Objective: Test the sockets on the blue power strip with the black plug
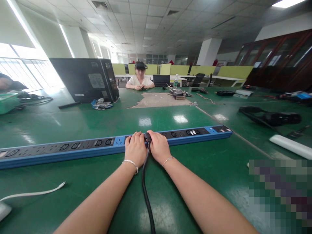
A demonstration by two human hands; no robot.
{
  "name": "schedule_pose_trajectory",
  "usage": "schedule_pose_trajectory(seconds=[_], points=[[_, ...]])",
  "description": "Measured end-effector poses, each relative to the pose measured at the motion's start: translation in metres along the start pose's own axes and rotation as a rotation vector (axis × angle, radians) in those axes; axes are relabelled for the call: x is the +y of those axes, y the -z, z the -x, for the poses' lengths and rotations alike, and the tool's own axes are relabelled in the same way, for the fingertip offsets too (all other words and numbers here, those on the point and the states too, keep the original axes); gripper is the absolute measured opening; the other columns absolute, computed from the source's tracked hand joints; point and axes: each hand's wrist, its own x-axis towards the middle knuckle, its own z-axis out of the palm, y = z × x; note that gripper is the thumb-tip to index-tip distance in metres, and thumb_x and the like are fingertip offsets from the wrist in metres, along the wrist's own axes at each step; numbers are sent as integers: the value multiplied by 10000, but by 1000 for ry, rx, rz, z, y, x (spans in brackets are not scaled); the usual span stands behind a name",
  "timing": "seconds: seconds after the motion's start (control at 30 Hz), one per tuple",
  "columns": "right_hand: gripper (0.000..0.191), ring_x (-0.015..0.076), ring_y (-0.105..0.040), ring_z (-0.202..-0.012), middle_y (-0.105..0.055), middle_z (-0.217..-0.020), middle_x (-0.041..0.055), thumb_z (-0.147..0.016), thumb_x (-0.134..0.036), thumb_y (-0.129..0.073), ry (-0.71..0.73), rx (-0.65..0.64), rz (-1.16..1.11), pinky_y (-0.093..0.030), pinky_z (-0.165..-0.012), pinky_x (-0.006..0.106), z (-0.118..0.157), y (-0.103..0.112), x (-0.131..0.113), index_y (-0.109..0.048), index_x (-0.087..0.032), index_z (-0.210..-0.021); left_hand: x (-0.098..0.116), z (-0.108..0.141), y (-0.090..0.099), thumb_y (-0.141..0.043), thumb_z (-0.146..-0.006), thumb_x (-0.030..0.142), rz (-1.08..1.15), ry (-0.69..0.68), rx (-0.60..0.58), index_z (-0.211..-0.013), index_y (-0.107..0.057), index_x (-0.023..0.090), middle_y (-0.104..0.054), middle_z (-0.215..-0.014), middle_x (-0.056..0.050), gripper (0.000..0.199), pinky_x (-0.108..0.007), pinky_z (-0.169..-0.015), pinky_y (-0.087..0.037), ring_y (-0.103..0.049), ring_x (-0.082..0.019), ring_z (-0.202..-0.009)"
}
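A long blue power strip (83, 152) with black and blue socket sections lies across the green table in front of me. At its middle, a black plug (147, 136) stands at a socket, with its thick power cord (144, 183) running down toward me. My right hand (159, 146) pinches the plug from the right side. My left hand (136, 148) is closed over the strip just left of the plug, its fingertips bent over the top and its index finger near the plug. The contact between plug and socket is hidden by my fingers.
A black computer case (85, 81) and gloves (101, 104) are at the back left. Across the table sits a person (140, 81). A bottle (175, 81), a black strapped item (270, 117) and a white bar (291, 146) are rightward; a white cable (31, 194) lies left.
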Motion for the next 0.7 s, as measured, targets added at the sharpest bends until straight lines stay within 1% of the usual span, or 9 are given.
schedule_pose_trajectory(seconds=[0.07, 0.13, 0.23, 0.33, 0.43, 0.5, 0.57, 0.63, 0.7], points=[[322, 215, -563, -998, -644, -1088, 82, -863, -175, -394, 1, 5, -29, -416, -879, 347, 0, 0, -1, -551, -159, -1144, 0, 0, 0, -398, -826, 294, 1, -1, 1, -1197, -494, 95, -524, -1277, -169, 432, -459, -1008, -269, -426, -287, -1223], [301, 215, -581, -962, -655, -1043, 79, -860, -191, -402, -42, 31, -114, -436, -860, 353, -3, 1, -1, -559, -175, -1117, 1, 0, 0, -405, -823, 307, 8, 8, -5, -1200, -492, 97, -521, -1280, -171, 440, -461, -1011, -265, -420, -287, -1228], [280, 191, -612, -844, -654, -959, 52, -861, -294, -414, -273, 192, -385, -502, -737, 325, -11, 4, 5, -544, -219, -1098, 1, 0, 0, -450, -806, 377, 20, 30, -10, -1208, -484, 97, -514, -1286, -169, 492, -458, -1018, -259, -409, -287, -1234], [363, 167, -618, -742, -622, -960, 39, -811, -407, -450, -519, 342, -782, -516, -516, 263, -20, 6, 18, -486, -238, -1131, 2, 0, -1, -497, -779, 426, 22, 33, -2, -1219, -472, 110, -510, -1292, -157, 542, -449, -1028, -248, -398, -279, -1240], [437, 138, -617, -695, -596, -1020, 27, -731, -452, -528, -573, 362, -1023, -493, -431, 217, -25, 13, 34, -461, -256, -1116, 0, 0, -1, -497, -781, 441, 24, 31, -8, -1221, -471, 120, -513, -1287, -154, 545, -444, -1027, -248, -401, -275, -1237], [430, 136, -624, -690, -614, -983, 18, -707, -437, -552, -576, 410, -1029, -481, -429, 200, -24, 21, 45, -476, -248, -1086, 0, 0, 0, -491, -785, 449, 27, 30, -17, -1221, -473, 126, -512, -1287, -153, 543, -441, -1025, -251, -405, -274, -1235], [400, 145, -631, -668, -646, -875, 14, -714, -427, -545, -558, 495, -932, -468, -441, 200, -21, 31, 60, -504, -223, -1056, -1, -1, 1, -488, -788, 453, 29, 28, -25, -1221, -475, 131, -509, -1290, -150, 540, -437, -1023, -254, -406, -274, -1235], [352, 153, -633, -659, -657, -768, 11, -726, -433, -531, -509, 603, -770, -485, -516, 231, -18, 41, 77, -557, -195, -984, -2, -1, 2, -490, -787, 456, 29, 27, -31, -1220, -476, 132, -508, -1292, -149, 541, -434, -1022, -255, -404, -273, -1236], [324, 171, -640, -685, -662, -711, 14, -754, -450, -488, -519, 667, -640, -500, -607, 277, -14, 50, 96, -600, -183, -899, -2, -1, 2, -491, -786, 459, 27, 27, -36, -1219, -476, 132, -507, -1294, -148, 542, -431, -1022, -255, -404, -272, -1237]])
